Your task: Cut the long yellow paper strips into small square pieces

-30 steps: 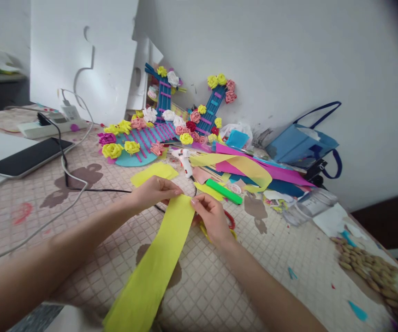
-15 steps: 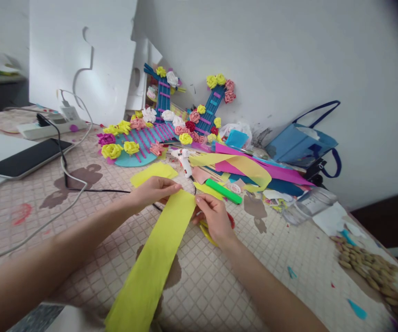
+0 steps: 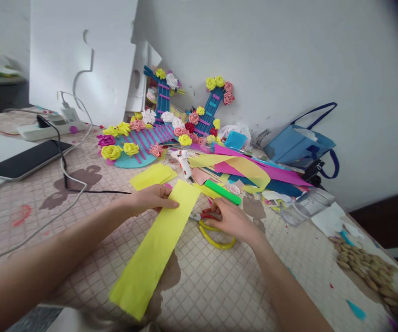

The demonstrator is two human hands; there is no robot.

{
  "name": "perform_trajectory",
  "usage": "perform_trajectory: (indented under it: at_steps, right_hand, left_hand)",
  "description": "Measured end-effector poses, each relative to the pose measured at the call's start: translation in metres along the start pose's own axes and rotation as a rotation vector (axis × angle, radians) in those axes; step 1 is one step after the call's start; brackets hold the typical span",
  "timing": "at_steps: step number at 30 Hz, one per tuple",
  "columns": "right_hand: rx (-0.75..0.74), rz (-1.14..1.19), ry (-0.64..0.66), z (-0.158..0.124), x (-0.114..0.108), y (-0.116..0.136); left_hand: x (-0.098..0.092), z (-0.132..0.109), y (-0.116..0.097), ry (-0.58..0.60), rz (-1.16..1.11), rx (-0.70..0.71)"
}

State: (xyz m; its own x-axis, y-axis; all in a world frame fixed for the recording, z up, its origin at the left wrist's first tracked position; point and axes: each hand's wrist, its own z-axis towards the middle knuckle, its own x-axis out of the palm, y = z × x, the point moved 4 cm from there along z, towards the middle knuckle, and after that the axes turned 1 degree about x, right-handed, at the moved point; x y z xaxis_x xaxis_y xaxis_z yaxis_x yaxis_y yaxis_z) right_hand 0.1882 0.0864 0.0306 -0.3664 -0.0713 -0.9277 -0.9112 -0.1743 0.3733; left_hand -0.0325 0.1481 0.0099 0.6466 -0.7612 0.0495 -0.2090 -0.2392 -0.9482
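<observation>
A long strip of yellow crepe paper [image 3: 159,249] slants from the middle of the table down toward me. My left hand [image 3: 152,199] pinches its left edge near the top, thumb on the front and fingers partly hidden behind. To the right of the strip, my right hand [image 3: 228,219] has its fingers closed on the red part of the handles of a pair of scissors [image 3: 216,243] with yellow and red grips. The short visible part of the blades points left, close to the strip's edge. More yellow crepe paper [image 3: 153,176] lies folded just beyond my left hand.
A white glue gun [image 3: 184,162], a green tube [image 3: 222,192] and coloured paper strips [image 3: 264,170] lie beyond my hands. Flower-covered blue letter shapes [image 3: 143,143] stand behind. Left are a tablet [image 3: 26,159] and cables; right, a blue bag [image 3: 299,145] and a pile of nuts [image 3: 365,267].
My right hand has left the strip's top corner and moved right and down onto the scissors. My left hand has slid lower along the strip's edge, and the strip's near end has come into view.
</observation>
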Motion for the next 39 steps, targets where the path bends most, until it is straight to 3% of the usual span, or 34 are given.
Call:
perform_trajectory:
  at_steps: [6,14,17,21,24,29,32,36,39]
  right_hand:
    - [0.025,-0.131,0.125,-0.006,0.008,0.002]
    - [-0.085,-0.016,0.163,-0.007,0.004,0.0]
    - [-0.072,0.052,0.154,-0.005,0.002,-0.007]
    - [0.005,0.339,0.15,-0.002,-0.002,-0.024]
    - [0.062,0.637,0.154,0.001,-0.004,-0.028]
    - [-0.018,1.062,0.155,0.001,-0.001,0.004]
    - [-0.098,1.207,0.199,-0.006,0.012,0.029]
    - [-0.078,1.416,0.219,-0.014,0.034,0.045]
    - [-0.057,1.512,0.346,-0.018,0.046,0.053]
  left_hand:
    - [0.003,-0.004,-0.004,0.032,-0.054,0.045]
    - [0.011,-0.007,-0.001,0.054,-0.354,0.03]
    - [0.006,-0.006,-0.003,0.001,-0.453,0.063]
    - [-0.011,-0.007,-0.009,-0.122,-0.485,0.09]
    - [-0.02,-0.01,-0.014,-0.12,-0.469,0.131]
    - [-0.025,-0.01,-0.016,-0.063,-0.431,0.201]
    - [-0.024,-0.009,-0.014,-0.068,-0.42,0.224]
    - [-0.027,-0.009,-0.013,-0.111,-0.414,0.218]
    - [-0.031,-0.009,-0.013,-0.16,-0.419,0.201]
